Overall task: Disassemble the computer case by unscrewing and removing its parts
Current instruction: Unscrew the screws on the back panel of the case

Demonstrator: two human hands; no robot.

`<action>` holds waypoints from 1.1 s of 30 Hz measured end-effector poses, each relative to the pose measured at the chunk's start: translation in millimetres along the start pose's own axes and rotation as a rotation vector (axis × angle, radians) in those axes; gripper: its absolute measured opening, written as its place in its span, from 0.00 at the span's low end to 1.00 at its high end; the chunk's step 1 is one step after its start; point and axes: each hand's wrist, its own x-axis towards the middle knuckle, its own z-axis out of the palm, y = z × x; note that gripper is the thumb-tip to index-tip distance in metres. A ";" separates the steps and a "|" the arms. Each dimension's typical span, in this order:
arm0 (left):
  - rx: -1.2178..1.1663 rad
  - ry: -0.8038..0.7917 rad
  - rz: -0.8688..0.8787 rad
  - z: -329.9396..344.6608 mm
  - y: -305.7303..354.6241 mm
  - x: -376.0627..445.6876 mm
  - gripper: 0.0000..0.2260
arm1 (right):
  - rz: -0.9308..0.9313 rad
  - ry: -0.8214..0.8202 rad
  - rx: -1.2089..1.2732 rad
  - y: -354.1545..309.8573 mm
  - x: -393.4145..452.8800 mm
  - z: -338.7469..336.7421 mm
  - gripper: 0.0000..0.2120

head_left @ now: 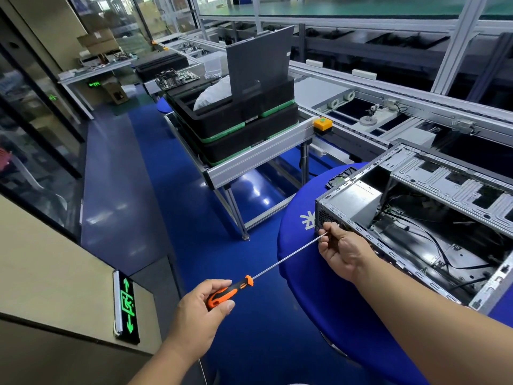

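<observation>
We are at the unscrewing step: our left hand (pixel 200 307) grips the long orange-and-black screwdriver (pixel 266 270), our right hand (pixel 342 247) pinches its shaft near the tip at the rear corner of the open grey metal computer case (pixel 416 212) on the blue round table (pixel 308 273), so next the tip must seat squarely in a screw.

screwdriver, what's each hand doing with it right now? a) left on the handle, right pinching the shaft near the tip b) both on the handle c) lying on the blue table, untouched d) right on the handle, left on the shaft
a: the left hand grips the orange handle of the screwdriver, and the right hand pinches the shaft near the tip by the case corner.
</observation>
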 end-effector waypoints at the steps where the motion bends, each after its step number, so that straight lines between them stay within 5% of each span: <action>1: -0.023 -0.005 -0.010 -0.1 -2.5 1.2 0.16 | 0.002 0.001 0.003 -0.1 0.2 -0.3 0.15; 12: -0.213 -0.117 -0.116 3.0 -12.7 5.4 0.08 | 0.016 -0.005 0.020 0.0 6.3 -5.3 0.16; 26: -0.410 -0.179 -0.315 2.6 -5.2 4.1 0.22 | 0.006 0.009 0.031 0.3 8.8 -4.8 0.14; 33: -0.310 -0.181 -0.191 2.1 -5.5 0.1 0.07 | -0.009 0.020 0.019 1.0 7.1 -0.9 0.13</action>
